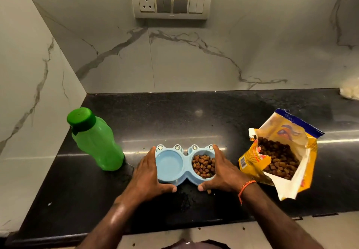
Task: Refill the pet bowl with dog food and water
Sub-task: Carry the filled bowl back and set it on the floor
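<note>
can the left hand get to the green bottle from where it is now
Probably yes. The left hand holds the left end of the pet bowl, and the capped green bottle stands upright just to its left, with only bare counter between them.

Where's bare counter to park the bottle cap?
Free: the black counter behind the blue double pet bowl, between the green plastic bottle and the torn yellow dog food bag, back to the marble wall. Crowded: front centre, where the left hand and right hand flank the bowl.
</note>
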The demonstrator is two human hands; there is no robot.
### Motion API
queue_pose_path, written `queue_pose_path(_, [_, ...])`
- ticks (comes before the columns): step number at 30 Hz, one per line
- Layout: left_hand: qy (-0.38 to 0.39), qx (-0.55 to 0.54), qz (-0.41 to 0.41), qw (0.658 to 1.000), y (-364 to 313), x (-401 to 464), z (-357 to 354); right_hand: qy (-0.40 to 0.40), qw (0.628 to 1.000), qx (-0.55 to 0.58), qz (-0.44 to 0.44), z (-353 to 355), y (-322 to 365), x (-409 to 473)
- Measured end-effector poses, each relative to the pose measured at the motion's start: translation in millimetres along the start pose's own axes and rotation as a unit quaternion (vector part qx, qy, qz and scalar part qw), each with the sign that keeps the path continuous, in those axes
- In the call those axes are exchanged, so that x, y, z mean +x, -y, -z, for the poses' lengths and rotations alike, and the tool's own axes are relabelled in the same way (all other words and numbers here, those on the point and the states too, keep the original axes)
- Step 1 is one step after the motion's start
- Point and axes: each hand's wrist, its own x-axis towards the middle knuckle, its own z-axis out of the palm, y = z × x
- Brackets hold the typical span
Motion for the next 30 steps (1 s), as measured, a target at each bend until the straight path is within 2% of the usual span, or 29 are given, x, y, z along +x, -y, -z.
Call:
queue_pose_path(6, [-0.075,-0.069,-0.024,0.995,5,3,-19,-0.055,0.998,0.018,0.035,-10,-9,7])
queue_pose_path(17, [-0.138,-0.129,-0.055,0.98,-15,-2,-11,-0.108,0.987,0.063,0.102,1,-28,7])
queue_pose_path(22, [-0.165,-0.135,-0.037,0.976,-28,-12,-4,-0.119,0.978,0.081,0.15,19,-28,4])
queue_pose_path(30, [-0.226,-0.166,0.031,0.959,-35,-54,-1,-0.075,0.971,0.071,0.214,41,-9,-5])
